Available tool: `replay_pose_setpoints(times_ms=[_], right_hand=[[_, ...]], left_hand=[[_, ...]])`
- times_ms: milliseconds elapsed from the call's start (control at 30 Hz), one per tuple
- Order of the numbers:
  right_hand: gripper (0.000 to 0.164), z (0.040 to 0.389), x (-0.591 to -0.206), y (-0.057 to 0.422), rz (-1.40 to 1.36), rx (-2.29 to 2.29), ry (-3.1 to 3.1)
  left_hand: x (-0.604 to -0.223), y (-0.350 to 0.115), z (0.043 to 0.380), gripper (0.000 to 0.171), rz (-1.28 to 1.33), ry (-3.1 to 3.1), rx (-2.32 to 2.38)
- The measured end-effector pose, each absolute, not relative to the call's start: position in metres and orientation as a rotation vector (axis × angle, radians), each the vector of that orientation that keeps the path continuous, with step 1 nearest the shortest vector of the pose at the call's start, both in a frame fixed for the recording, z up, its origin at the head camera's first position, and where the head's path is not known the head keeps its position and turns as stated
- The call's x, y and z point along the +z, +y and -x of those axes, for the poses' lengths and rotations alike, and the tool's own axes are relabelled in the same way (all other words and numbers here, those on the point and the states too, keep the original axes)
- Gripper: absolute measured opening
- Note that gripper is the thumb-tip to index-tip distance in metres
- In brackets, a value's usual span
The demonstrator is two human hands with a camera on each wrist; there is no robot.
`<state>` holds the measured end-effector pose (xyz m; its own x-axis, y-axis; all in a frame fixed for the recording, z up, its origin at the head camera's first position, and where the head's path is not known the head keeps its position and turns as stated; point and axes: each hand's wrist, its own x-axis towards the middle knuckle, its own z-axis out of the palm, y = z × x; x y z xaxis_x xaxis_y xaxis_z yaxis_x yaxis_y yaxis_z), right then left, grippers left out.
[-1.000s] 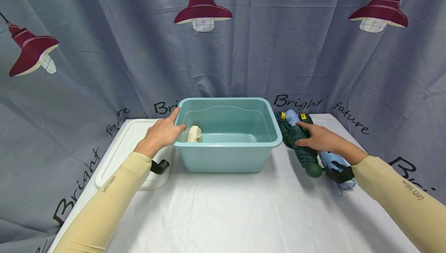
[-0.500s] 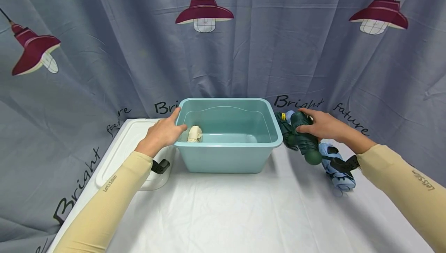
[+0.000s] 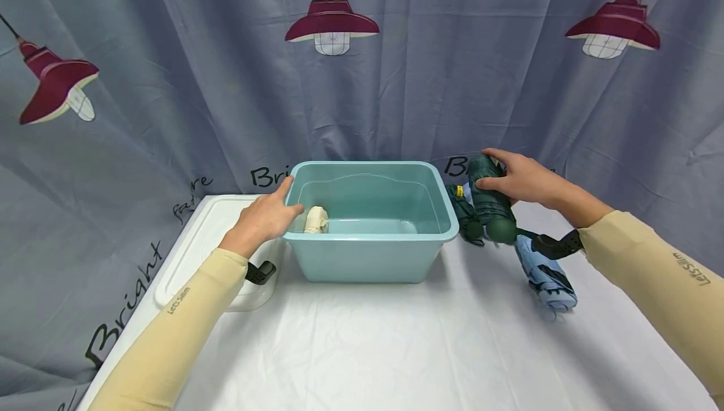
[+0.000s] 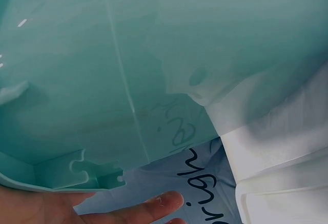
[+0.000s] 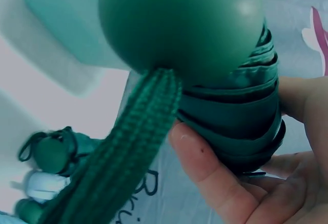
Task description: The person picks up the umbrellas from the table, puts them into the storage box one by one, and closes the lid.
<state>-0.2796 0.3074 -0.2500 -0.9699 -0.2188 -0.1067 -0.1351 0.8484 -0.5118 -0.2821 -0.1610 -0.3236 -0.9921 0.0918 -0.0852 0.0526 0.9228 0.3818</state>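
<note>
A teal plastic tub [image 3: 370, 257] stands at mid-table, with a small cream rolled bundle [image 3: 316, 219] inside at its left end. My left hand [image 3: 264, 217] holds the tub's left rim, thumb over the inner side and fingers outside. My right hand [image 3: 520, 177] grips a folded dark green umbrella [image 5: 230, 111] above the table, right of the tub. Its round end [image 5: 179, 24] and braided wrist strap [image 5: 123, 152] face the right wrist camera. Beneath lie another dark green folded umbrella [image 3: 465, 213] and a light blue folded umbrella [image 3: 545, 276].
A white lid [image 3: 198, 244] lies to the left of the tub, partly under my left forearm. White cloth [image 3: 362, 348] covers the table. A grey-blue curtain [image 3: 396, 84] printed with lamps hangs close behind it.
My right hand has lifted the dark green umbrella up and away from the pile, uncovering more of the blue one. My left hand stays at the tub's rim.
</note>
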Motion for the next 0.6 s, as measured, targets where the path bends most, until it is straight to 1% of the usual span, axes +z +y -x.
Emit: replay_pose_setpoints(times_ms=[333,600], right_hand=[[0.085,0.292,-0.225,0.275,0.301,-0.729,2.921],[0.081,0.306,-0.215,0.241,0.352,-0.73,2.901]], left_hand=[[-0.324,-0.162,0.281,0.081,-0.11,2.979,0.603],[-0.323,-0.162,0.28,0.081,-0.108,2.978,0.597]])
